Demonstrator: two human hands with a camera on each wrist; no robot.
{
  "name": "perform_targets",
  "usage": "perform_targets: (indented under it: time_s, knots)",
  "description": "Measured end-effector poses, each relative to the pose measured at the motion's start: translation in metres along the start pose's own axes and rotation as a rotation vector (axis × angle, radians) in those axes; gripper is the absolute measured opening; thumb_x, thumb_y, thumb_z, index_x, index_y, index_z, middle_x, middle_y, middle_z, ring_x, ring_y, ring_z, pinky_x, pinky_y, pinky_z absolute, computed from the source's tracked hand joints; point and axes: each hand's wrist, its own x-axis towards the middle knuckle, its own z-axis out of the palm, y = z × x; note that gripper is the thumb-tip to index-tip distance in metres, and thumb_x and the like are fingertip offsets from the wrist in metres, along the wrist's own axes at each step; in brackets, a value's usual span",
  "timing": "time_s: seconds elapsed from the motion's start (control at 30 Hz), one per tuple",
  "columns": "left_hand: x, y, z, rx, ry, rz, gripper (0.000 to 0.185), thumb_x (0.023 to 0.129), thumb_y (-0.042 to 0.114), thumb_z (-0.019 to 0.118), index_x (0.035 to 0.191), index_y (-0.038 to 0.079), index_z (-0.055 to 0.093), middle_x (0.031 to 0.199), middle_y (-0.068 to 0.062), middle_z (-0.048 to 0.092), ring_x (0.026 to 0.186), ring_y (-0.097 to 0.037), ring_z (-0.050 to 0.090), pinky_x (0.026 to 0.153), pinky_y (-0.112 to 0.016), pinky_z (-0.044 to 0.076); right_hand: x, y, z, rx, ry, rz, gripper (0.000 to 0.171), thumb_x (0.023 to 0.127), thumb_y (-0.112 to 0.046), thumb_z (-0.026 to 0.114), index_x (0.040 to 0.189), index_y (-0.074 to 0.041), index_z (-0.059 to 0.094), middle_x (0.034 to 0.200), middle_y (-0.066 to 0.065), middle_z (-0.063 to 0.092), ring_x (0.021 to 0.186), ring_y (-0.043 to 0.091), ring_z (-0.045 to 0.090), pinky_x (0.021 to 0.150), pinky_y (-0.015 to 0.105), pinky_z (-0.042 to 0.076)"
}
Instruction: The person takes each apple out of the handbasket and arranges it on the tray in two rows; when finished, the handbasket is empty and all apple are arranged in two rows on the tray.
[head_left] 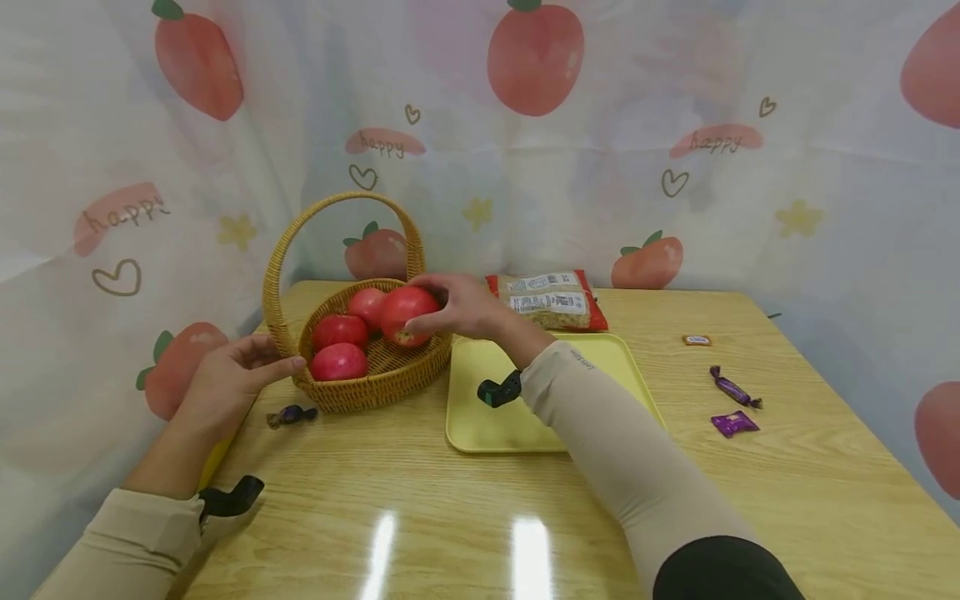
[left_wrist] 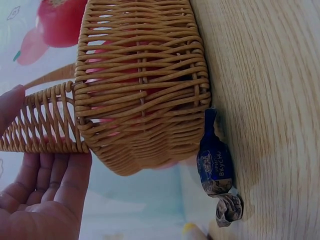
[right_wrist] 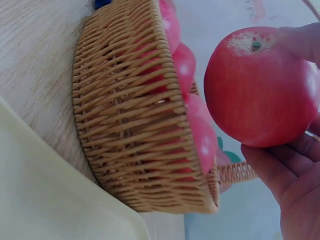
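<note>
My right hand [head_left: 467,308] holds a red apple [head_left: 408,315] above the right side of a wicker basket [head_left: 382,387]. In the right wrist view, thumb and fingers are around the apple [right_wrist: 260,90], which shows a small green stem and a tan patch. Several red and pink fruits [head_left: 340,362] lie inside the basket. At the basket's left, my left hand [head_left: 232,379] grips the foot of its arched handle [head_left: 276,308]. The left wrist view has the thumb on one side of the handle [left_wrist: 50,120] and the fingers on the other.
A dark blue wrapped candy [head_left: 291,416] lies by the basket's near left side. Right of the basket is a yellow tray [head_left: 480,417], partly under my right forearm. Behind it lies a red-edged packaged bag [head_left: 551,300]. Three wrapped candies [head_left: 735,388] are at the table's right.
</note>
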Motion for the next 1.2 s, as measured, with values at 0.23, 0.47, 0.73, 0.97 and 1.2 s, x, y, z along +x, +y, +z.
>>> perform_targets:
  time_s: [0.23, 0.47, 0.73, 0.97, 1.2]
  knots:
    - [0.001, -0.002, 0.0, 0.02, 0.005, 0.005, 0.051, 0.094, 0.043, 0.077, 0.127, 0.006, 0.064, 0.105, 0.017, 0.069, 0.103, 0.0, 0.06, 0.085, -0.008, 0.046, -0.008, 0.004, -0.009, 0.074, 0.04, 0.008, 0.068, 0.082, -0.032, 0.089, 0.142, -0.015, 0.062, 0.124, 0.003, 0.071, 0.109, 0.016, 0.068, 0.095, 0.033, 0.056]
    - [0.001, -0.003, 0.0, 0.013, 0.002, -0.009, 0.051, 0.094, 0.042, 0.077, 0.127, 0.006, 0.063, 0.104, 0.019, 0.069, 0.103, 0.001, 0.059, 0.084, -0.008, 0.046, -0.015, 0.012, -0.018, 0.087, 0.063, 0.021, 0.065, 0.083, -0.028, 0.088, 0.141, -0.013, 0.062, 0.126, 0.006, 0.071, 0.111, 0.018, 0.068, 0.096, 0.035, 0.056]
    - [0.001, -0.002, -0.001, 0.015, 0.004, -0.014, 0.052, 0.094, 0.044, 0.077, 0.126, 0.006, 0.064, 0.101, 0.02, 0.069, 0.102, 0.0, 0.058, 0.084, -0.008, 0.045, -0.022, 0.02, -0.028, 0.147, 0.094, 0.042, 0.062, 0.084, -0.023, 0.087, 0.139, -0.011, 0.063, 0.126, 0.008, 0.071, 0.112, 0.022, 0.067, 0.095, 0.037, 0.056]
    - [0.001, -0.001, -0.001, 0.018, 0.006, -0.005, 0.051, 0.094, 0.043, 0.077, 0.125, 0.006, 0.064, 0.1, 0.019, 0.069, 0.102, 0.0, 0.058, 0.084, -0.008, 0.045, -0.028, 0.027, -0.037, 0.143, 0.118, 0.054, 0.06, 0.084, -0.024, 0.086, 0.138, -0.013, 0.064, 0.124, 0.009, 0.072, 0.109, 0.023, 0.067, 0.086, 0.035, 0.056]
    - [0.002, -0.001, -0.001, 0.013, -0.002, 0.001, 0.05, 0.094, 0.041, 0.077, 0.125, 0.005, 0.064, 0.1, 0.018, 0.069, 0.101, 0.0, 0.06, 0.084, -0.008, 0.045, -0.034, 0.038, -0.042, 0.118, 0.107, 0.064, 0.06, 0.085, -0.024, 0.086, 0.139, -0.011, 0.062, 0.126, 0.01, 0.071, 0.109, 0.025, 0.066, 0.084, 0.038, 0.058]
